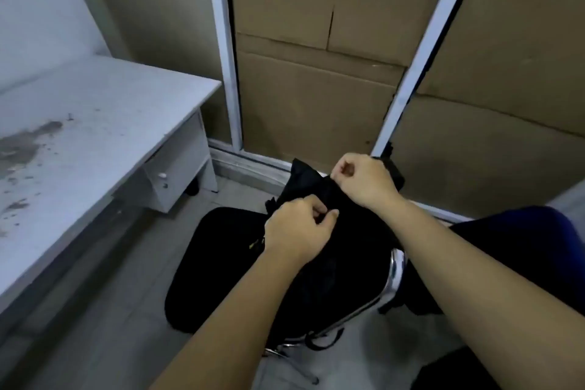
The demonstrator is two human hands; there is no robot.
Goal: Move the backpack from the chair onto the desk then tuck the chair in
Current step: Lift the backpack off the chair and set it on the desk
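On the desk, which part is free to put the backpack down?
The desk top is all bare, from the wall to its right end by the cardboard; only stains mark its left part. The crowded spot is the chair, under the backpack.

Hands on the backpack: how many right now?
2. The left hand pinches the backpack fabric at its near top; the right hand grips its far top edge. The backpack sits on the chair, not on the desk.
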